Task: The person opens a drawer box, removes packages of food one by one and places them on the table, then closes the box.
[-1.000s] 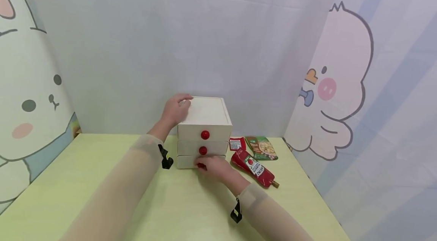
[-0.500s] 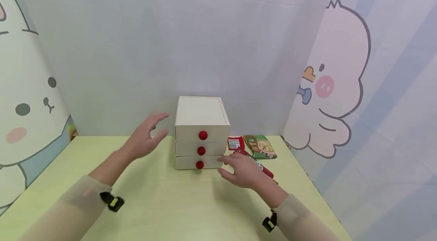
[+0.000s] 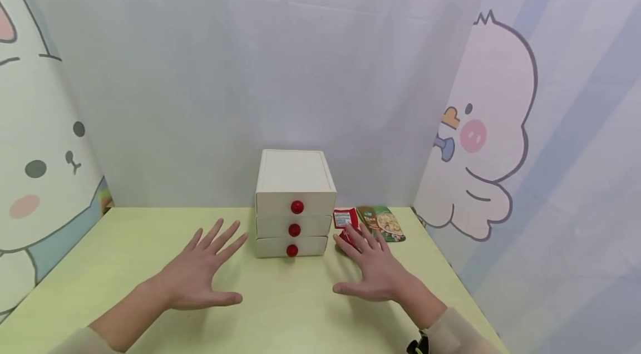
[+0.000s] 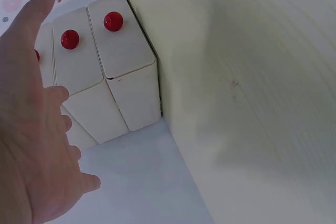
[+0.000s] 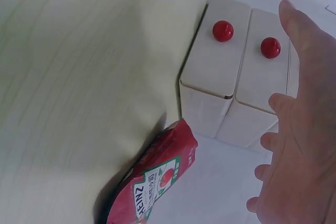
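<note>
A white chest of three drawers (image 3: 296,172) with round red knobs stands at the back of the table, every drawer pushed in. Left of it and nearer the front, my left hand (image 3: 192,276) is spread with nothing in it. My right hand (image 3: 378,270) is spread too, in front of the chest's right side, and it holds nothing. Behind the right fingers lies a red Heinz ketchup pouch (image 5: 152,177), mostly covered in the head view. Both hands appear above the table, apart from the chest.
Beside the chest lie a small red packet (image 3: 345,217) with a white label and a green food packet (image 3: 384,222). A pale curtain (image 3: 200,92) with cartoon animals closes off the back and sides of the yellow-green table (image 3: 280,315).
My right hand has let go of the bottom drawer's knob, and my left hand has left the chest's top. Both have drawn back toward me and spread their fingers.
</note>
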Demonstrator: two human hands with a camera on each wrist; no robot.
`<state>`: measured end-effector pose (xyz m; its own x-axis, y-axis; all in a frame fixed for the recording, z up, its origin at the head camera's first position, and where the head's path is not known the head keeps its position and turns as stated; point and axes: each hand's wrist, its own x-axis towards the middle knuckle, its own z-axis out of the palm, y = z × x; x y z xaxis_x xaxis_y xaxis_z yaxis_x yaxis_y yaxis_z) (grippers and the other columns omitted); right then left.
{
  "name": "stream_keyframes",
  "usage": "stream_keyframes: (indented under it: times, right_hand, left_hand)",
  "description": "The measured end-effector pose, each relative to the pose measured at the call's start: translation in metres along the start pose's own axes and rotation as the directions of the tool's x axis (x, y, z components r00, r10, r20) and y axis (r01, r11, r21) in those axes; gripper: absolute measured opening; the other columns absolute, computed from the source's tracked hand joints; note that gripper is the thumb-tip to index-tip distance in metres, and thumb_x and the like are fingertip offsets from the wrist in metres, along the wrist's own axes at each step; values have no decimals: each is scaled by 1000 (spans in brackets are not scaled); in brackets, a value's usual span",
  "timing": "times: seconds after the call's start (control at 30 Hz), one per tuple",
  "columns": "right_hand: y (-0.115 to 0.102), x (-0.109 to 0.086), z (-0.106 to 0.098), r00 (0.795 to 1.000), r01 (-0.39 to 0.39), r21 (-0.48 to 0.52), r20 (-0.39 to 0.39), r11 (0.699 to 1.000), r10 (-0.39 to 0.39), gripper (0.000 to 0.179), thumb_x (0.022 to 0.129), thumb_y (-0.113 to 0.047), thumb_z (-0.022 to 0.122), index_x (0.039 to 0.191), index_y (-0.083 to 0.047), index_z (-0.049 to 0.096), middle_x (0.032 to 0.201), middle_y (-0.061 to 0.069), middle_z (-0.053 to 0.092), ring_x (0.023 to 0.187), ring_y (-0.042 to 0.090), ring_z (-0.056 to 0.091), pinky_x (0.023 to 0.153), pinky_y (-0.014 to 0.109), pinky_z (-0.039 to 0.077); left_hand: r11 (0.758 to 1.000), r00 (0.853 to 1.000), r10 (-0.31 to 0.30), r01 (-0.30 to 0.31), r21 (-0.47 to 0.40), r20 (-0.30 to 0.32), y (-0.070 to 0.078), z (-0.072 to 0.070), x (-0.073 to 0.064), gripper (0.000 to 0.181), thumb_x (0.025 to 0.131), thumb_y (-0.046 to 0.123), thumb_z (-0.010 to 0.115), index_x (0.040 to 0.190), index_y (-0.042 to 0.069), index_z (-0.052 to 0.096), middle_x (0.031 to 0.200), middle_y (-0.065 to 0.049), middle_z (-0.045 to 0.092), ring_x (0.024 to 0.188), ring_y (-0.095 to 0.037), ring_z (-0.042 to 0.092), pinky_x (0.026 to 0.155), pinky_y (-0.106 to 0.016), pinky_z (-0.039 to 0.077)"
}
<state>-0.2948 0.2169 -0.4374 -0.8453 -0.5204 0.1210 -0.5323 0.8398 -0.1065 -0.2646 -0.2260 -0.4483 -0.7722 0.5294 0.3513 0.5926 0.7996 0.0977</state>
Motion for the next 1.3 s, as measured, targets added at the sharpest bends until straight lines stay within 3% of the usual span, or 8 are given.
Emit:
stream_keyframes:
  times: [0.17, 0.47, 0.8, 1.3]
  right_hand:
    - [0, -2, 1, 1000, -4, -10, 25, 1000, 4, 101, 89, -88, 59, 174, -42, 29, 187, 0, 15, 173, 44, 2, 132, 80, 3]
    - [-2, -1, 1, 999, 13, -7, 41, 1000, -13, 101, 90, -86, 60, 174, -37, 34, 186, 3, 18, 172, 46, 2, 130, 83, 5]
    - [-1, 1, 1, 999, 25, -11, 34, 1000, -25, 100, 91, -82, 64, 174, -36, 33, 186, 4, 18, 172, 46, 5, 130, 82, 7]
    - [1, 2, 2, 999, 28, -28, 27, 999, -28, 100, 91, -82, 63, 174, -39, 30, 187, 3, 16, 173, 43, 9, 130, 82, 5]
  left_hand:
    - [999, 1000, -21, 21, 32, -2, 4, 4, -4, 111, 82, 85, 74, 172, 29, 40, 183, -4, 29, 168, -45, 25, 125, -78, 28]
    - [999, 999, -37, 37, 31, 8, 4, 8, -8, 111, 80, 88, 73, 171, 31, 43, 182, -5, 33, 167, -43, 29, 126, -75, 27]
    - [999, 1000, -24, 25, 37, -18, 4, 5, -7, 111, 81, 86, 74, 171, 30, 42, 182, -4, 31, 173, -28, 16, 126, -75, 28]
    - [999, 1000, -28, 28, 31, -13, 6, 1, -4, 110, 82, 88, 72, 171, 29, 43, 182, -5, 31, 165, -39, 31, 125, -76, 29]
